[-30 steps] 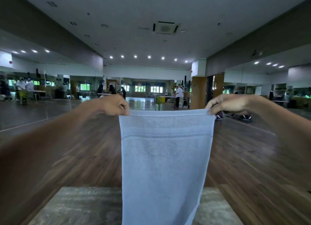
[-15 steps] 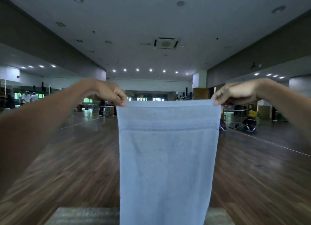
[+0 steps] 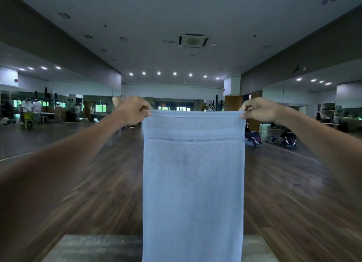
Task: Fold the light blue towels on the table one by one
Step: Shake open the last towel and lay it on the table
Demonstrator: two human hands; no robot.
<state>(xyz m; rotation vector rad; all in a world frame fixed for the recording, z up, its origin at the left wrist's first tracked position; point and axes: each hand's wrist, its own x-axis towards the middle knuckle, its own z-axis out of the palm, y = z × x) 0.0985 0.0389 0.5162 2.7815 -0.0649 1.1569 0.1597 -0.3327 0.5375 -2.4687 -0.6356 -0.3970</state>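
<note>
My left hand [image 3: 131, 110] pinched one top corner of the light blue towel [image 3: 193, 183] and my right hand [image 3: 259, 109] pinched the other, fingers curled over the hem, arms stretched out ahead of me. The towel hung flat and full-width between them, its woven band [image 3: 194, 139] running level a little below the top edge. Its lower part dropped in front of the grey table [image 3: 94, 248] at the bottom of the view. Beyond lay a dark wood floor [image 3: 101, 183] and mirrored walls.
</note>
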